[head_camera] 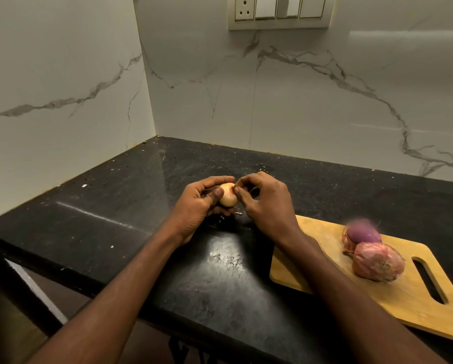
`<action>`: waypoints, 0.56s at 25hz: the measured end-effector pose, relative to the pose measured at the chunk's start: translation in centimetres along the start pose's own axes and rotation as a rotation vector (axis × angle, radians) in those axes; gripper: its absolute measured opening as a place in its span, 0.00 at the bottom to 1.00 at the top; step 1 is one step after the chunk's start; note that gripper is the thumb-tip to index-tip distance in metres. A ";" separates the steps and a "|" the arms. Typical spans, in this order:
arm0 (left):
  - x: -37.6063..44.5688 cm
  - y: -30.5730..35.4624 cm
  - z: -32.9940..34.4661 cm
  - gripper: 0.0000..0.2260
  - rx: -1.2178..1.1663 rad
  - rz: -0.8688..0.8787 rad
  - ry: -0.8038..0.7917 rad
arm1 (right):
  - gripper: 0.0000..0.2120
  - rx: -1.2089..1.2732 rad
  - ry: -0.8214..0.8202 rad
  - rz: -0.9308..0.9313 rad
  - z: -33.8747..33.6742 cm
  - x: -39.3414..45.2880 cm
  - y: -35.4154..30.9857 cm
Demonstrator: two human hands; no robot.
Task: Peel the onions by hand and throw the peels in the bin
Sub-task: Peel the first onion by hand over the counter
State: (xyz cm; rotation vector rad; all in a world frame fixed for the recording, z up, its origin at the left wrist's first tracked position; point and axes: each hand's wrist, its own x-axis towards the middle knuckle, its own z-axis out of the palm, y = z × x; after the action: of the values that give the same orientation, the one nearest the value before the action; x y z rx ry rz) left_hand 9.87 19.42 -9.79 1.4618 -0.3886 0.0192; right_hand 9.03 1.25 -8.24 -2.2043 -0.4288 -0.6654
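Note:
My left hand (201,200) grips a small pale onion (228,197) above the black counter, thumb across its front. My right hand (262,200) pinches at the onion's right side with thumb and fingertips. A small scrap of pink peel (238,213) hangs or lies just below the onion. Two more onions sit on the wooden cutting board (312,261) to the right: a purple, partly peeled one (364,233) at the back and a pink-skinned one (377,262) in front of it. No bin is in view.
The black stone counter (115,206) runs into a corner of white marble walls, with small flecks of peel scattered on it. A switch panel (280,11) is on the back wall. The counter's front edge (94,290) drops off at lower left.

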 end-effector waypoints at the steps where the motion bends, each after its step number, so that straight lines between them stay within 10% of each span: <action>1: 0.0 0.0 0.0 0.14 -0.019 -0.006 -0.006 | 0.06 0.015 0.012 -0.002 -0.1 0.0 0.0; 14: -0.2 0.4 0.1 0.13 -0.057 -0.038 -0.036 | 0.14 0.058 -0.154 0.031 -0.5 0.0 0.1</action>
State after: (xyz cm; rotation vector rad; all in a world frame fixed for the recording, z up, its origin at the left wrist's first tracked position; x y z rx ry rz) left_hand 9.62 19.43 -9.47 1.4145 -0.3879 -0.0488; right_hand 8.86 0.80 -8.03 -2.2109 -0.4856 -0.4624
